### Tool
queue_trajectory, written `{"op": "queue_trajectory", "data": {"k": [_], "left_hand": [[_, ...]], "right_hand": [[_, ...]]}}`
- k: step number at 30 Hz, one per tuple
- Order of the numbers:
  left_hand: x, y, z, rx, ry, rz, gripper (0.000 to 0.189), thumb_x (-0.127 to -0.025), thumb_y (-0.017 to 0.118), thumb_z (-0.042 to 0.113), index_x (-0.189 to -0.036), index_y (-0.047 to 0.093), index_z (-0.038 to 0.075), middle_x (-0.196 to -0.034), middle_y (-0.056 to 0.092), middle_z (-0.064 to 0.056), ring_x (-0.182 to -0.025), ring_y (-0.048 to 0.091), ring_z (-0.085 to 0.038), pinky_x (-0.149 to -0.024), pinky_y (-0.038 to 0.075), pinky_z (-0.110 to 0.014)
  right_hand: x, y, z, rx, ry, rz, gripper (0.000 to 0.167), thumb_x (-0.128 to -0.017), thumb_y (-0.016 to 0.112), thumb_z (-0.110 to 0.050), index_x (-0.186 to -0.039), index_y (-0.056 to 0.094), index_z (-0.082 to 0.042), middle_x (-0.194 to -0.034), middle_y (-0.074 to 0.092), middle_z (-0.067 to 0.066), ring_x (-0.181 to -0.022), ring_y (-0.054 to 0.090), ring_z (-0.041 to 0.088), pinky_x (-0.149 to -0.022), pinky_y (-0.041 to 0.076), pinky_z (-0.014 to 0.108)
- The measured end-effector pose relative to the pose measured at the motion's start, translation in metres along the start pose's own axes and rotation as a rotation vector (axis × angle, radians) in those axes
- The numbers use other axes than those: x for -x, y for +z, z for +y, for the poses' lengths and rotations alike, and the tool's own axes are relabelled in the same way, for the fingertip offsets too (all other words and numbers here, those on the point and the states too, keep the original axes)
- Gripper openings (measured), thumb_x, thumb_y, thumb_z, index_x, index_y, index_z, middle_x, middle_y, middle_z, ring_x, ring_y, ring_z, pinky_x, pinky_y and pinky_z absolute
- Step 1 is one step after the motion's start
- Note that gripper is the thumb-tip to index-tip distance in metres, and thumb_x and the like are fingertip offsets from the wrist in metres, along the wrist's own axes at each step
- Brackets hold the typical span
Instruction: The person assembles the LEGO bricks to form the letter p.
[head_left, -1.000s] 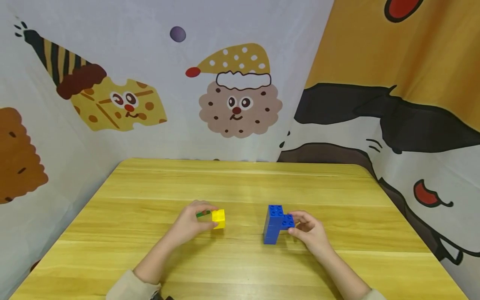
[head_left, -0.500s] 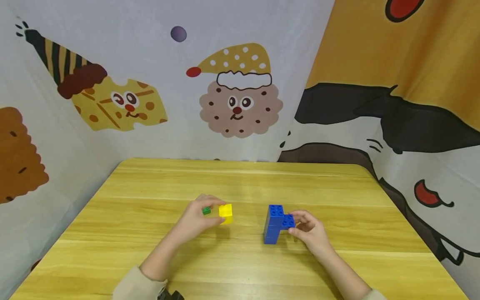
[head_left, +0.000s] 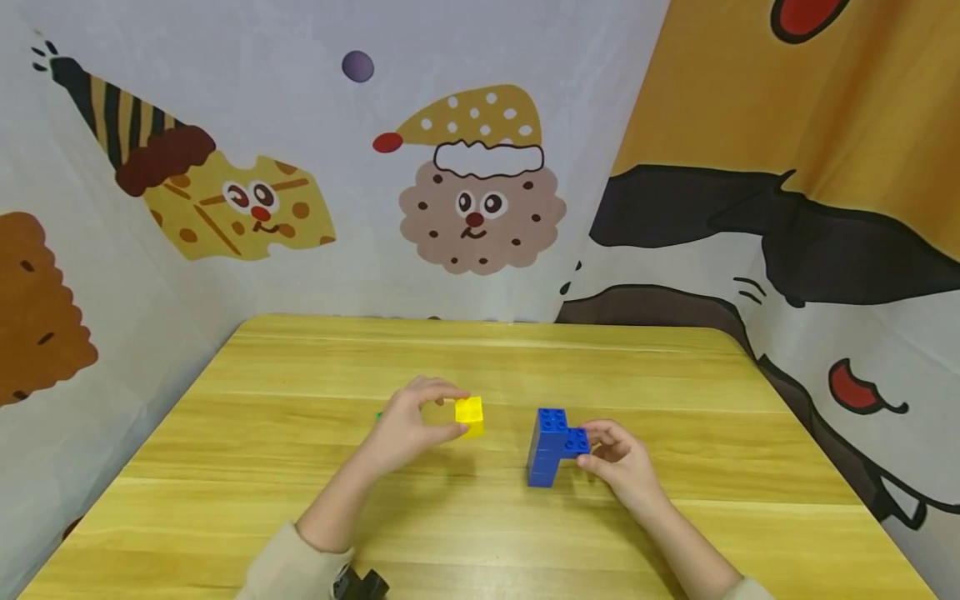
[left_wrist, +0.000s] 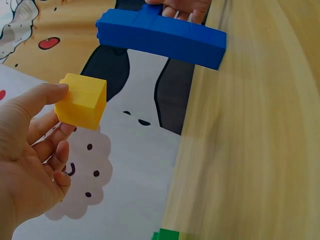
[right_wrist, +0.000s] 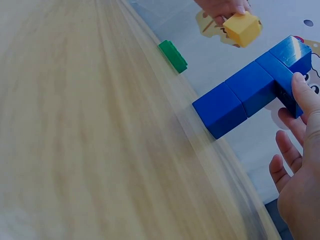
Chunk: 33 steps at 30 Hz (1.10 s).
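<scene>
My left hand (head_left: 411,423) pinches a yellow toy brick (head_left: 469,415) between thumb and fingers, raised over the table to the left of the blue tower. The tower of stacked blue building bricks (head_left: 543,454) stands upright, with studs on top and one brick jutting out to the right near its upper part. That jutting blue brick (head_left: 576,442) is pinched by the thumb and fingers of my right hand (head_left: 622,467). In the right wrist view, a flat green brick (right_wrist: 173,56) lies on the table beyond the tower. My left hand nearly hides it in the head view.
The wood-grain table (head_left: 480,533) spreads around both hands. Behind it hangs a cloth (head_left: 300,283) printed with cartoon food figures. A black device (head_left: 360,585) sits at the left wrist, by a beige sleeve (head_left: 300,567).
My left hand has carried the yellow brick to the right and away from me, toward the tower, passing in front of the green brick. The right hand and the tower have stayed in place.
</scene>
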<state>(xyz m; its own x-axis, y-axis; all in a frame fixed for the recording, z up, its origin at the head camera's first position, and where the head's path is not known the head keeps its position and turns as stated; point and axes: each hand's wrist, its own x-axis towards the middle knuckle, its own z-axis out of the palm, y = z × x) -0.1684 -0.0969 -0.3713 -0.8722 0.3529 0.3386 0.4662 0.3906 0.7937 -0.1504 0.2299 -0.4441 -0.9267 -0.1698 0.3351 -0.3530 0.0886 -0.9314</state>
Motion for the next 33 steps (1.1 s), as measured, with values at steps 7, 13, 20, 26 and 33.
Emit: {"op": "queue_trajectory", "data": {"k": [7, 13, 20, 26, 33], "left_hand": [[-0.007, 0.005, 0.011, 0.033, -0.018, 0.007, 0.037, -0.077, 0.082, 0.016, -0.112, 0.071, 0.019, -0.112, 0.063, 0.010, -0.096, 0.050, -0.020, -0.080, 0.041, -0.042], [-0.015, 0.010, 0.021, 0.038, -0.019, 0.024, 0.037, -0.077, 0.081, 0.016, -0.112, 0.071, 0.020, -0.113, 0.063, 0.012, -0.097, 0.050, -0.018, -0.080, 0.042, -0.042], [-0.022, 0.015, 0.033, 0.081, 0.002, 0.030, 0.037, -0.078, 0.081, 0.015, -0.113, 0.071, 0.020, -0.111, 0.063, 0.013, -0.096, 0.048, -0.017, -0.078, 0.042, -0.043], [-0.027, 0.021, 0.042, 0.113, 0.006, 0.048, 0.036, -0.078, 0.081, 0.016, -0.112, 0.071, 0.023, -0.110, 0.063, 0.015, -0.097, 0.048, -0.015, -0.078, 0.042, -0.042], [-0.032, 0.029, 0.052, 0.143, 0.038, 0.065, 0.036, -0.078, 0.080, 0.015, -0.112, 0.072, 0.019, -0.109, 0.063, 0.015, -0.096, 0.048, -0.015, -0.079, 0.040, -0.042]], "right_hand": [[0.000, 0.000, 0.000, -0.011, 0.000, -0.003, 0.031, -0.080, 0.070, 0.010, -0.108, 0.060, 0.002, -0.089, 0.069, -0.002, -0.076, 0.061, 0.013, -0.063, 0.048, 0.025], [-0.001, 0.000, 0.000, -0.025, -0.001, -0.009, 0.031, -0.080, 0.069, 0.011, -0.108, 0.061, 0.000, -0.089, 0.069, -0.003, -0.075, 0.061, 0.013, -0.062, 0.048, 0.025], [-0.001, 0.000, 0.001, -0.043, -0.013, -0.012, 0.032, -0.080, 0.068, 0.012, -0.107, 0.063, -0.004, -0.089, 0.069, -0.003, -0.075, 0.061, 0.012, -0.061, 0.047, 0.024], [-0.001, 0.000, 0.002, -0.053, -0.027, -0.017, 0.034, -0.079, 0.068, 0.014, -0.107, 0.063, -0.006, -0.088, 0.069, -0.003, -0.075, 0.060, 0.012, -0.061, 0.047, 0.024], [0.000, 0.000, 0.001, -0.035, -0.016, -0.010, 0.032, -0.079, 0.069, 0.012, -0.106, 0.063, -0.004, -0.088, 0.069, -0.003, -0.073, 0.060, 0.013, -0.059, 0.047, 0.024]]}}
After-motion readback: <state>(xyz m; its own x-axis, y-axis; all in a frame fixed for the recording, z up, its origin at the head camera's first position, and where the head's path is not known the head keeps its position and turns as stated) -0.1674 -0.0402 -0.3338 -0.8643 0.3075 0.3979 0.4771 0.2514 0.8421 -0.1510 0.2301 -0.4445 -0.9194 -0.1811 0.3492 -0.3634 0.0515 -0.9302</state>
